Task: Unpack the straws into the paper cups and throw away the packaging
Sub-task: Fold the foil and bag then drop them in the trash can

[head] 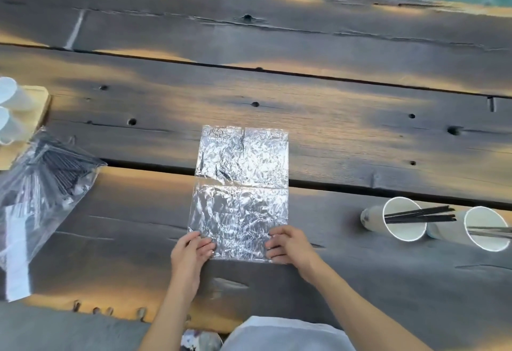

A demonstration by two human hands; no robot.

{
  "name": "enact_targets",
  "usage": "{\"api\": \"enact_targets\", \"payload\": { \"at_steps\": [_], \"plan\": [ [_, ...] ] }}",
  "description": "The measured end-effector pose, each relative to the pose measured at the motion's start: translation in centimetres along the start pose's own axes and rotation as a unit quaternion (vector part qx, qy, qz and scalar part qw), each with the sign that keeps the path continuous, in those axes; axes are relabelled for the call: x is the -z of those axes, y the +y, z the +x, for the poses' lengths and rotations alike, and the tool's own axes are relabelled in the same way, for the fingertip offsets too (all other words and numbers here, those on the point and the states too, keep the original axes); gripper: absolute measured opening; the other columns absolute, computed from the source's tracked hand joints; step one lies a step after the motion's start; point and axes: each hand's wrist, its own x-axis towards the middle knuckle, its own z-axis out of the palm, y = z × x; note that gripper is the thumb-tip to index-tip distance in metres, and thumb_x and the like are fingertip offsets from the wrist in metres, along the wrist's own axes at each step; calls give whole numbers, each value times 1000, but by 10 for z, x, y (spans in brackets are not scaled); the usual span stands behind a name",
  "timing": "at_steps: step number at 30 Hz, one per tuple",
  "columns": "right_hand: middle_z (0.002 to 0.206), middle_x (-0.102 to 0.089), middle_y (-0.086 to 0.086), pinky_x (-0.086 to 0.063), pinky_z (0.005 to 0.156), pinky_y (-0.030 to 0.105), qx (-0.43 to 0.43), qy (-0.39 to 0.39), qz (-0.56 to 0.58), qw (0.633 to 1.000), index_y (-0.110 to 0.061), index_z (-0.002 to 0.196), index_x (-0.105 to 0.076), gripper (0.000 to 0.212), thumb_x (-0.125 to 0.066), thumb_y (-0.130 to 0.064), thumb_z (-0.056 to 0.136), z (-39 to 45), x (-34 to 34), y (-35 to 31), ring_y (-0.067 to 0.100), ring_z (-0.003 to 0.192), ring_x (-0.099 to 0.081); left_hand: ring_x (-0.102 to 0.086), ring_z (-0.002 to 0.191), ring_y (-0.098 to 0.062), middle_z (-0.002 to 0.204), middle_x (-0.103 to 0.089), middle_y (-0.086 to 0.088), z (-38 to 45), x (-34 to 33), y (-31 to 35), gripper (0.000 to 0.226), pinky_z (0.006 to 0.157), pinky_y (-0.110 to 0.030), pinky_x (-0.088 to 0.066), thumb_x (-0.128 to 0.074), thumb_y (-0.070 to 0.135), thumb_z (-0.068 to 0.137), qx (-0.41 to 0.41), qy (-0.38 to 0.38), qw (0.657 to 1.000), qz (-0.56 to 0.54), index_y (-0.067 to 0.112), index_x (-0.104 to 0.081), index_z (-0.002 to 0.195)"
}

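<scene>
A crumpled, shiny empty plastic bag (241,190) lies flat in the middle of the wooden table. My left hand (191,251) presses on its near left corner and my right hand (288,244) on its near right corner, fingers curled onto the film. At the right, two white paper cups lie on their sides: one (399,221) with black straws (421,214) sticking out of its mouth, the other (482,230) at the frame edge with straws in it too. At the left lies a clear bag of black straws (47,181).
Several white paper cups (8,109) stand on a pale wooden board (36,106) at the far left edge. The table is made of dark planks with gaps (388,190) between them. Its near edge runs just in front of my body.
</scene>
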Motion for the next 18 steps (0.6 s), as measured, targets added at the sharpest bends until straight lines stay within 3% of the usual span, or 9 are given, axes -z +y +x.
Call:
{"api": "enact_targets", "payload": {
  "at_steps": [2,4,6,9,11,14,18],
  "plan": [
    [92,-74,13,-58,70,36,-28,-39,12,999,-10,119,-57,26,-50,-8,94,-1,-10,3,27,79,-71,-67,87,-33,96,-67,-22,-2,-6,-1,21,83,-38,-54,-47,3,100,28,-14,999,-17,0,-54,120],
    [96,-75,11,-56,71,35,-43,-27,-21,998,-16,118,-55,27,-50,-10,92,-1,-13,10,23,79,-71,-67,90,-35,98,-67,-23,-1,-8,-1,21,86,-40,-53,-47,4,100,54,-3,998,-18,-1,-55,119],
    [92,-74,8,-50,63,29,-44,28,-52,997,-16,114,-52,27,-45,-6,90,0,-4,11,21,73,-68,-67,92,-36,99,-69,-25,-1,-11,3,19,81,-38,-56,-50,7,99,85,5,996,13,-2,-57,115],
    [80,-65,4,-43,50,24,-49,83,-56,994,-15,96,-53,20,-39,-2,89,0,17,2,20,60,-58,-69,80,-30,92,-72,-21,0,-14,9,15,61,-26,-60,-51,6,97,93,12,988,120,-1,-61,104],
    [73,-58,6,-35,45,21,-32,107,-48,993,-14,86,-52,21,-38,1,91,3,28,-9,17,50,-49,-71,84,-30,92,-74,-21,0,-21,17,15,63,-27,-61,-53,7,97,93,-12,982,162,-2,-64,101],
    [74,-61,8,-41,43,21,13,146,-1,989,-8,94,-56,16,-41,-5,98,13,43,-41,15,50,-54,-68,76,-25,93,-73,-20,6,-34,37,15,63,-27,-58,-53,4,97,19,-22,982,185,1,-62,108],
    [86,-71,18,-54,47,26,25,107,131,985,-2,116,-52,18,-44,-9,102,31,49,-89,20,57,-65,-58,60,-18,83,-68,-17,35,-48,78,27,55,-26,-52,-51,0,97,-46,7,987,151,10,-52,122]
  ]
}}
